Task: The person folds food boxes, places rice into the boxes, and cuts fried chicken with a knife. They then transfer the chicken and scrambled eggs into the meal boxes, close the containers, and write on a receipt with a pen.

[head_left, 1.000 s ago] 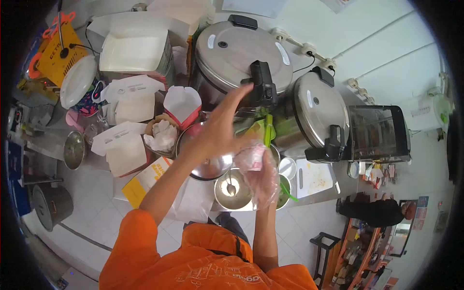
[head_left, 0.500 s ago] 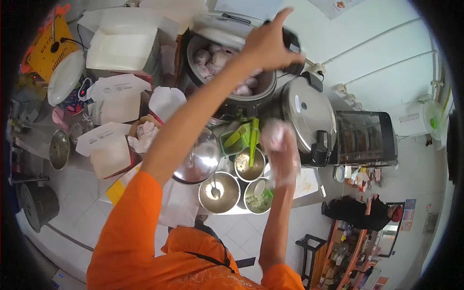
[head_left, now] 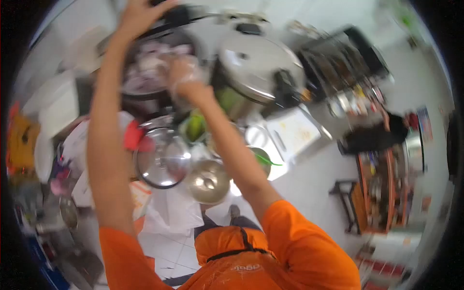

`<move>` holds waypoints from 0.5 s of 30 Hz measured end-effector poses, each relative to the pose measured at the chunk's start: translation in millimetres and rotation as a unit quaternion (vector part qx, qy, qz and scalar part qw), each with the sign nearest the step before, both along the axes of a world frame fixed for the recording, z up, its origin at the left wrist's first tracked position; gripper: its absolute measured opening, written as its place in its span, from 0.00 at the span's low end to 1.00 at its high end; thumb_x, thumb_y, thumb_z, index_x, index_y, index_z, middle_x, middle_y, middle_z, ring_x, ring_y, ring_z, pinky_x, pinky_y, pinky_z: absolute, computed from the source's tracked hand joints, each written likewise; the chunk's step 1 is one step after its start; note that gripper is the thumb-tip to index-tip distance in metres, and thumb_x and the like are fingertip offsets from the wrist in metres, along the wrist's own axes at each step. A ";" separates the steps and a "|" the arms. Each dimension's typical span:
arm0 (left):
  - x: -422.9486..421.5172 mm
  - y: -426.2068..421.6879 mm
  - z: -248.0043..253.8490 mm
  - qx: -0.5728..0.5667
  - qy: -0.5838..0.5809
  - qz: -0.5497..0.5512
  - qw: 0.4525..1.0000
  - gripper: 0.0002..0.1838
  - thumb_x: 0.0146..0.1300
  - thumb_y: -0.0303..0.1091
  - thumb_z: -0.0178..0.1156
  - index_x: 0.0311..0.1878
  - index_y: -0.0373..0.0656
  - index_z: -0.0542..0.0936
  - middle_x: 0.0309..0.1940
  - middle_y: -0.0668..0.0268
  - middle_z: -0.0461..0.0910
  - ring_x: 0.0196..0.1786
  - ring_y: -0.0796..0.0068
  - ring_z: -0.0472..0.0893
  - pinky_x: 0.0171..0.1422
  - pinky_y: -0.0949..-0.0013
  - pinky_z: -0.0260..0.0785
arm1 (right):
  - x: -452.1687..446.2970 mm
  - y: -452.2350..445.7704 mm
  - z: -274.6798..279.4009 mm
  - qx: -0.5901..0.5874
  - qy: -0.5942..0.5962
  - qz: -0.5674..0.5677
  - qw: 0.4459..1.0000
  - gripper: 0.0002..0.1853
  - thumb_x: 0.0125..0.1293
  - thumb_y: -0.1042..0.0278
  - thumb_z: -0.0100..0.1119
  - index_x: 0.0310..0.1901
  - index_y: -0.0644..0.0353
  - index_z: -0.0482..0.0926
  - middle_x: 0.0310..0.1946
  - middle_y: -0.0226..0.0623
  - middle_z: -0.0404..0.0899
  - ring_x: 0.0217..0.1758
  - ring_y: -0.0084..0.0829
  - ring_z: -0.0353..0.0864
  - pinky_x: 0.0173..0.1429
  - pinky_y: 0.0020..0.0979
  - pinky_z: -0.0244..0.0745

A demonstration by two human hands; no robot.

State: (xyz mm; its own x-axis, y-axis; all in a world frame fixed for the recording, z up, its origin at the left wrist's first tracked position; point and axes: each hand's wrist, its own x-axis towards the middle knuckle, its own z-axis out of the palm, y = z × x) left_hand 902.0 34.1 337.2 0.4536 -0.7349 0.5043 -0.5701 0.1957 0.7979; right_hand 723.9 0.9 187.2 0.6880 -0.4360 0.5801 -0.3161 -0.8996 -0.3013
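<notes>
My left hand (head_left: 141, 18) is at the top edge, beside the raised lid's black catch (head_left: 177, 16) on the open cooker. Its fingers are spread, partly cut off by the frame. Inside the cooker (head_left: 126, 93) lie several whitish-pink plastic-wrapped bundles (head_left: 145, 72). My right hand (head_left: 186, 73), in a clear plastic glove, reaches over the cooker's right rim to these bundles. Motion smears its fingers, so whether a bundle is in them does not show.
A closed steel cooker (head_left: 258, 58) stands to the right, with a white cutting board (head_left: 295, 133) below it. Nearer are a shiny round lid (head_left: 164, 162) and a steel bowl (head_left: 209, 181). White boxes (head_left: 58, 106) crowd the left. A person in black (head_left: 374, 135) stands far right.
The view has swung, shifting the cookers left. My right hand, which held a wrapped bundle over the bowls, has moved to the open cooker. My left hand stays by its lid.
</notes>
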 end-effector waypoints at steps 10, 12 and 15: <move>-138.1 62.4 -160.6 -0.027 -0.126 0.156 0.979 0.40 0.68 0.28 0.68 0.79 0.40 0.59 0.76 0.50 0.65 0.76 0.58 0.67 0.79 0.60 0.60 | -628.2 74.9 -84.2 0.319 0.226 -0.241 0.888 0.15 0.76 0.60 0.54 0.56 0.54 0.84 0.57 0.45 0.84 0.63 0.47 0.80 0.71 0.46 0.72; -112.6 66.6 -204.1 -0.021 -0.171 0.279 0.945 0.34 0.69 0.29 0.68 0.75 0.35 0.66 0.71 0.49 0.72 0.72 0.59 0.73 0.77 0.60 0.64 | -749.0 59.4 -80.8 0.340 0.223 -0.305 0.861 0.14 0.73 0.63 0.59 0.55 0.56 0.84 0.57 0.45 0.84 0.62 0.49 0.80 0.69 0.45 0.73; -308.6 36.8 -179.6 -0.173 -0.145 0.467 0.855 0.20 0.70 0.33 0.68 0.58 0.30 0.79 0.55 0.50 0.83 0.51 0.64 0.86 0.56 0.62 0.81 | -860.7 40.9 -58.7 0.333 0.187 -0.420 0.823 0.15 0.70 0.65 0.62 0.55 0.57 0.84 0.56 0.45 0.84 0.62 0.50 0.80 0.68 0.44 0.74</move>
